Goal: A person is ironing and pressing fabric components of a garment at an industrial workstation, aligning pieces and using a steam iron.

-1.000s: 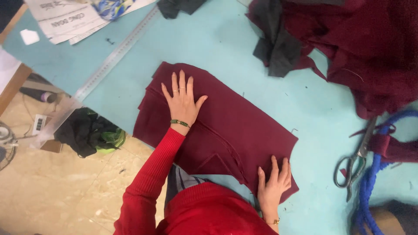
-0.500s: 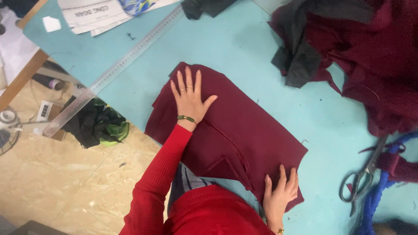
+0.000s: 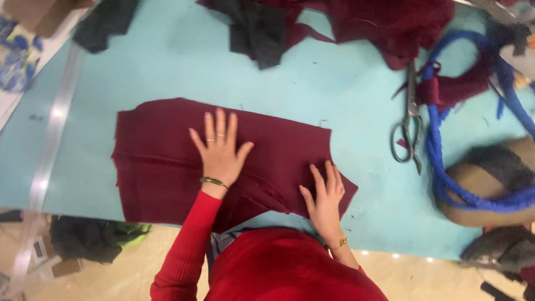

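Maroon fabric piece [image 3: 167,161] flat on table, left hand [image 3: 220,150] and right hand [image 3: 325,195] apart, palms spread on it

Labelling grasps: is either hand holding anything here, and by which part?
Nothing is gripped. The left hand lies flat, fingers spread, on the middle of the maroon fabric piece; the right hand presses flat near its right edge.
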